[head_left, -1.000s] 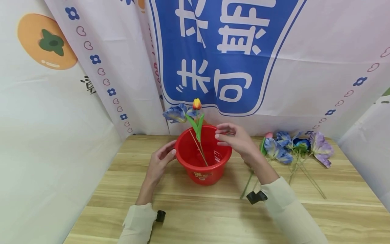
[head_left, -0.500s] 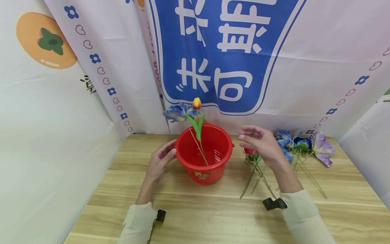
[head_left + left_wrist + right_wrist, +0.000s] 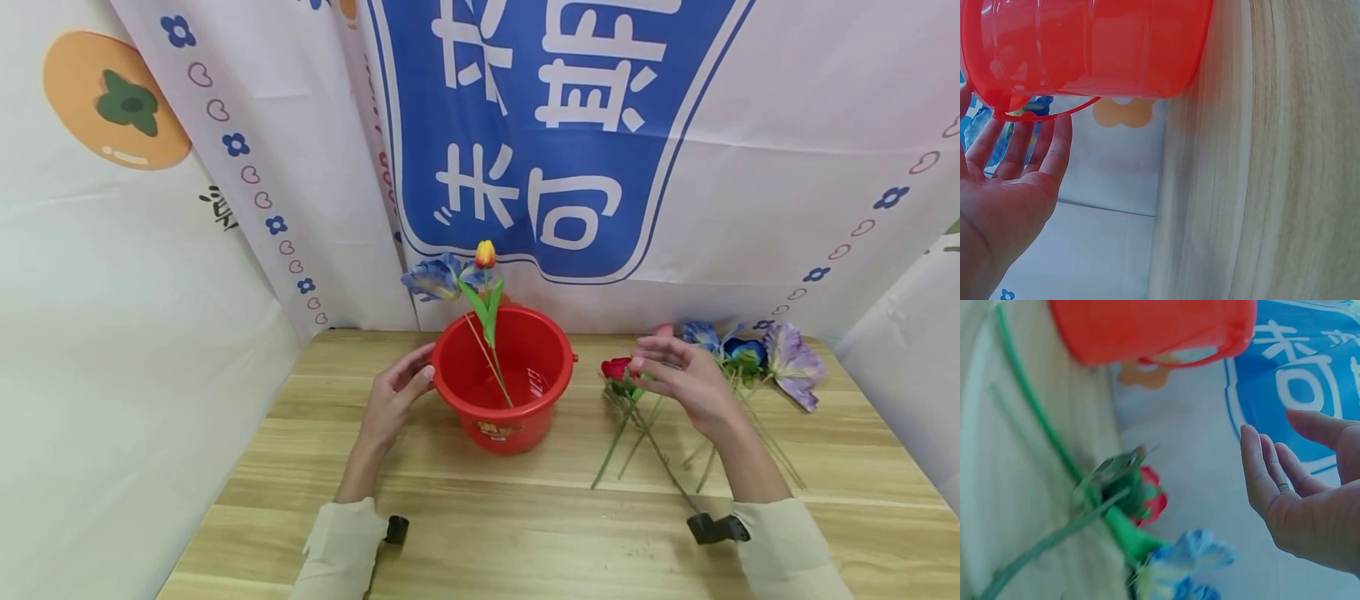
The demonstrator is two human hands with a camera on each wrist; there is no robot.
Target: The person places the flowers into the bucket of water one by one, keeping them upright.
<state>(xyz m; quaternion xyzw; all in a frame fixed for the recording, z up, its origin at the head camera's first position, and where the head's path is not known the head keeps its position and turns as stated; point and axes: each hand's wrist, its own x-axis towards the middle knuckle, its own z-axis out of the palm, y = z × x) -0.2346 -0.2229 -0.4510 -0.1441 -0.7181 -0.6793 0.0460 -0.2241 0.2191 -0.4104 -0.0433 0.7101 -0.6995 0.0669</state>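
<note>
**Head view: Left hand (image 3: 393,396) on red bucket (image 3: 525,435), right hand (image 3: 686,375) empty**

The person's hands are well apart. The left touches the bucket's rim beside the handle (image 3: 1084,106), fingers more straight than curled, perhaps to keep the light-looking plastic from sliding. The right hangs near a red rose (image 3: 617,368), thumb and fingers parted, holding nothing. In the bucket, a red-and-yellow tulip (image 3: 485,254) and a frilled blue flower (image 3: 433,280) lean toward the far rim; their stems look too thin to stand alone, so the wall likely props them. On the right lie the rose, a pink bloom (image 3: 663,331), more blue flowers (image 3: 701,335) and a purple flower (image 3: 792,362), most stems trailing toward the person, seemingly laid for easy reach. From where I stand, a wooden table (image 3: 525,537) bears everything before a white cloth (image 3: 787,192) with a blue panel (image 3: 637,200).
</note>
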